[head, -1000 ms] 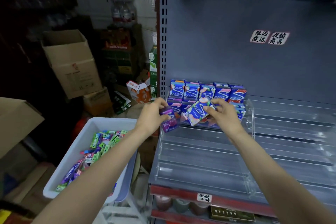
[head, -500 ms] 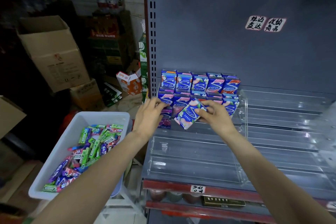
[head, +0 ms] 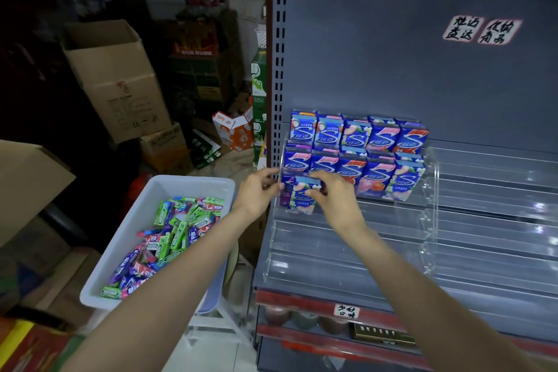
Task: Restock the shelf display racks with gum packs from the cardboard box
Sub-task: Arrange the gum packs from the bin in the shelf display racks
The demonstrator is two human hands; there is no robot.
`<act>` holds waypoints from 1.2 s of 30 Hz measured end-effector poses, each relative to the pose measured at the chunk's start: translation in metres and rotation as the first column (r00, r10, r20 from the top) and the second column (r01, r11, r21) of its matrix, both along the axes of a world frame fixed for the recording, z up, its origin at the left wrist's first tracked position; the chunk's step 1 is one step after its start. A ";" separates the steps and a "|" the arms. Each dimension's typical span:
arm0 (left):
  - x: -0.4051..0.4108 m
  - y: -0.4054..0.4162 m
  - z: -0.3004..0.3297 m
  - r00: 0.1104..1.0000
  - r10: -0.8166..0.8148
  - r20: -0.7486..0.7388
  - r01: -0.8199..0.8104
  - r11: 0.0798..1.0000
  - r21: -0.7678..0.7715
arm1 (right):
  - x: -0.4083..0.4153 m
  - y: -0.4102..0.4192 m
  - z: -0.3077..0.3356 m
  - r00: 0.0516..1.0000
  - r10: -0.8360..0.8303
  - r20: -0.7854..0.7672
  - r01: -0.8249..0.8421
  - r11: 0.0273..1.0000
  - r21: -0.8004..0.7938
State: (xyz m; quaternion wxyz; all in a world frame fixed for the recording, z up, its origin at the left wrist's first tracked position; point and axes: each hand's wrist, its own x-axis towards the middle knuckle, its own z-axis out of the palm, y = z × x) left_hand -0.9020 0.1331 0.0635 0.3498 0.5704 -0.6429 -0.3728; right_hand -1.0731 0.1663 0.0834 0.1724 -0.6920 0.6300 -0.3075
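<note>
Right now your right hand (head: pixel 332 199) pinches a blue gum pack (head: pixel 303 195) upright at the left end of the clear rack's (head: pixel 428 190) third tier, your left hand (head: pixel 256 193) steadying a purple pack (head: pixel 284 201) beside it; next, seat both squarely.

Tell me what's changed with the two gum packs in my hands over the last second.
The peach pack in the right hand went from tilted to upright, set on the third tier of the clear rack beside the purple pack, which the left hand has moved down to the tier's left end. Both hands keep their grip. The two filled rows above and the white bin look unchanged.
</note>
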 end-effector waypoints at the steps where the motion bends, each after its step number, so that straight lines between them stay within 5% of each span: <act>1: 0.001 0.000 0.000 1.000 -0.013 -0.002 0.013 1.000 -0.001 | 0.004 0.000 -0.004 1.000 -0.021 0.010 0.021 1.000 -0.002; 12: 0.002 0.010 0.006 0.996 -0.063 -0.062 0.066 0.997 0.043 | 0.029 0.004 -0.017 0.978 -0.114 0.173 0.123 0.992 -0.040; 19: 0.021 0.023 0.011 0.996 0.006 0.091 -0.003 0.999 -0.036 | 0.030 0.013 -0.007 0.995 -0.100 0.009 0.100 0.985 -0.142; 24: 0.072 0.034 -0.002 0.989 0.070 0.129 -0.061 0.996 -0.072 | 0.078 0.016 -0.002 0.996 0.070 0.046 -0.063 0.988 -0.143; 30: 0.170 0.015 -0.049 0.951 0.161 0.263 -0.179 0.983 0.049 | 0.171 -0.008 -0.044 0.971 0.237 0.016 -0.237 0.968 0.077; 36: 0.268 -0.014 -0.111 0.924 0.051 0.380 -0.134 0.972 0.195 | 0.253 -0.043 -0.114 0.981 0.192 0.013 -0.181 0.902 0.391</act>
